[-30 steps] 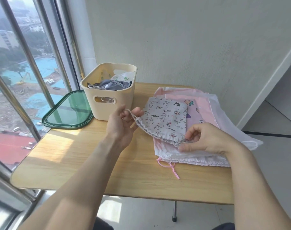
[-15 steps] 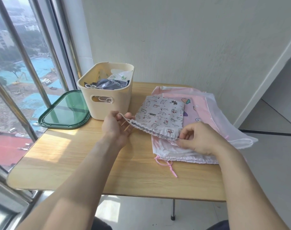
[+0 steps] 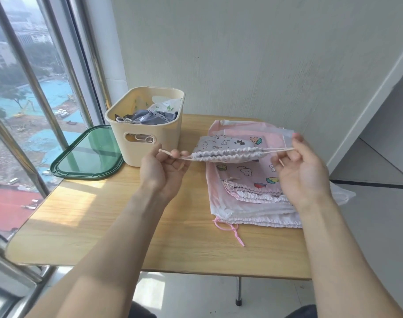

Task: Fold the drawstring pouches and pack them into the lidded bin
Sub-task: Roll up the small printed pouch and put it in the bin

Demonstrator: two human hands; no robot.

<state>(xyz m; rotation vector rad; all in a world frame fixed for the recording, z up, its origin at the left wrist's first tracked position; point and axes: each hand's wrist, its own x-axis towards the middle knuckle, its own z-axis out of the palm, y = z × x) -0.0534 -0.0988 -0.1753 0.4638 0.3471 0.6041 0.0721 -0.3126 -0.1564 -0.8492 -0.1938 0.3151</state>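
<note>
Pouch [image 3: 228, 150] of grey printed cloth is held up above the table [image 3: 108, 216], its gathered mouth stretched level between the two hands. Its cord is pinched on one side by the curled fingers of the left hand [image 3: 165, 171], and on the other side by the thumb and fingers of the right hand [image 3: 299, 171], palm turned up. Under it a pile of pink pouches [image 3: 253, 191] is spread flat, a pink cord trailing off its near edge. Just beside the left hand stands the cream bin [image 3: 145, 131], already partly filled with folded cloth. Its green lid [image 3: 88, 157] is laid flat next to it, by the window [image 3: 23, 99].
</note>
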